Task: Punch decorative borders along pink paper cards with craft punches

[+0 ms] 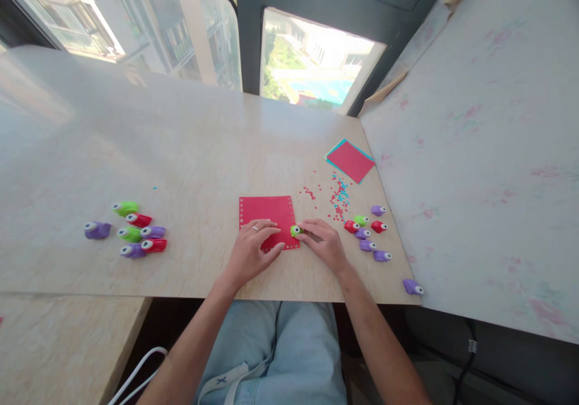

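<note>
Pinning down a red paper sheet [268, 213] with the left hand [251, 250], fingers laid flat and a bit spread over its near right corner, ring showing on one finger. Pinching a small green punch [295, 231] with the right hand [323, 245], fingertips closed around it right at the sheet's right edge, just beside the left fingertips. Sitting on the pale table [190, 146], that sheet, mostly just beyond the left hand, with a row of tiny holes running along its left and far edges. Lying scattered just beyond the right hand, a bunch of red and blue confetti bits [338, 197], and farther out past those, a second red sheet stacked on a blue one [351, 160]. Crowding close to the right of the right hand, a cluster of little punches [367, 231] in red, green and purple, nearly touching each other. Resting alone nearer the table's front edge, off to the right of the right wrist, one more purple punch [412, 287]. Hanging out well off to the left of the left hand, another group of punches [136, 231] in green, red and purple, with one purple one slightly apart on the far left side.
</note>
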`<state>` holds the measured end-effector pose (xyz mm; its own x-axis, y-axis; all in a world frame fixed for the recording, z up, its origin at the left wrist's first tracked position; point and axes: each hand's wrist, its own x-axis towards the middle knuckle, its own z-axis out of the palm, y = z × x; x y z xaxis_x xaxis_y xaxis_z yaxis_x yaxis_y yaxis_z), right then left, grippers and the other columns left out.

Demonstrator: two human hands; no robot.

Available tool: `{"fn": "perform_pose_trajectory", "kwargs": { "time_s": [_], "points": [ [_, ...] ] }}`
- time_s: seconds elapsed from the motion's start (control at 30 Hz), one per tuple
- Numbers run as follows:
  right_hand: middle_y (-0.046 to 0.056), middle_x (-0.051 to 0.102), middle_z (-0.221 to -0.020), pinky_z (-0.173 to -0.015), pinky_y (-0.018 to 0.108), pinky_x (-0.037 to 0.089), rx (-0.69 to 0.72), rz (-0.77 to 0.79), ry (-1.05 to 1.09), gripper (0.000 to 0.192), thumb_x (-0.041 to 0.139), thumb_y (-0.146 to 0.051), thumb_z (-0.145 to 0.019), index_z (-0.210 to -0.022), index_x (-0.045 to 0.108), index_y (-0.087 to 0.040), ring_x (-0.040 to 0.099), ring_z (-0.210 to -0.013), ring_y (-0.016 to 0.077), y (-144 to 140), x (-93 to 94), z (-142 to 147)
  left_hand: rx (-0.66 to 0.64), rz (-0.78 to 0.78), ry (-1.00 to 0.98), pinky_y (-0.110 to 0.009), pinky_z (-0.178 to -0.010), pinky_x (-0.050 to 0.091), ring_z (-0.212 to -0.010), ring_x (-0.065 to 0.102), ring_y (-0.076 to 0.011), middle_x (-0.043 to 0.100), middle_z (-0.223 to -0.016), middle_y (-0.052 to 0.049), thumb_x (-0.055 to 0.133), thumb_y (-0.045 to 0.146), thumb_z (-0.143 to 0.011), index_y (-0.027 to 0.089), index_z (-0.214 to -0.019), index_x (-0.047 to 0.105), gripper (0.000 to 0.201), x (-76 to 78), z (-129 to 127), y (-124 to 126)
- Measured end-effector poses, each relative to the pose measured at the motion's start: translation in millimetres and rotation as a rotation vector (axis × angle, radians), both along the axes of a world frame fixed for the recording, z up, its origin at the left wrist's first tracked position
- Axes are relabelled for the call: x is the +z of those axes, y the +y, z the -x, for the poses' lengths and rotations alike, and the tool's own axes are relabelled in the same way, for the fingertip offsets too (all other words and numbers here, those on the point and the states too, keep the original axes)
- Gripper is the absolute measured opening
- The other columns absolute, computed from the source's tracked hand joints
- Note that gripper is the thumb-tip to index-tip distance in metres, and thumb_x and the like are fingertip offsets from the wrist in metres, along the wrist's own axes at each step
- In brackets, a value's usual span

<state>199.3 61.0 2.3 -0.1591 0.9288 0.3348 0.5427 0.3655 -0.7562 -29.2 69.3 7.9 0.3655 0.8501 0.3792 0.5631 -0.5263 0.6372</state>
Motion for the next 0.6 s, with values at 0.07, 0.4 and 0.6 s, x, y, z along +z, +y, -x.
{"fn": "perform_pose_trajectory", "kwargs": {
  "time_s": [0.07,0.4,0.6],
  "points": [
    [0.007,0.074,-0.103,-0.090,0.036,0.056,-0.005,0.013,0.002,0.021,0.071,-0.030,-0.087,-0.108,0.075,-0.026,0.068,-0.097,0.0208,-0.4,0.6,-0.4,-0.007,0.007,-0.001,-0.046,-0.094,0.050,-0.107,0.063,-0.0264,0.071,-0.112,-0.009,0.067,0.030,-0.087,0.020,-0.103,0.069,0.019,0.7,0.4,-0.1],
    [0.007,0.074,-0.104,-0.090,0.037,0.056,-0.047,0.013,-0.033,0.023,0.071,-0.028,-0.087,-0.110,0.074,-0.026,0.069,-0.098,0.0213,-1.2,3.7,2.5,-0.032,0.026,-0.001,-0.046,-0.094,0.050,-0.109,0.062,-0.0263,0.070,-0.112,-0.009,0.066,0.028,-0.088,0.020,-0.104,0.068,0.018,1.1,1.7,0.1],
    [0.007,0.071,-0.103,-0.086,0.034,0.056,-0.033,0.031,-0.042,0.023,0.068,-0.025,-0.090,-0.112,0.073,-0.026,0.068,-0.096,0.0198,-0.5,7.4,4.9,-0.035,0.033,-0.001,-0.045,-0.093,0.051,-0.109,0.062,-0.0266,0.070,-0.112,-0.009,0.065,0.027,-0.088,0.020,-0.103,0.068,0.017,2.6,1.0,0.4]
  ]
}}
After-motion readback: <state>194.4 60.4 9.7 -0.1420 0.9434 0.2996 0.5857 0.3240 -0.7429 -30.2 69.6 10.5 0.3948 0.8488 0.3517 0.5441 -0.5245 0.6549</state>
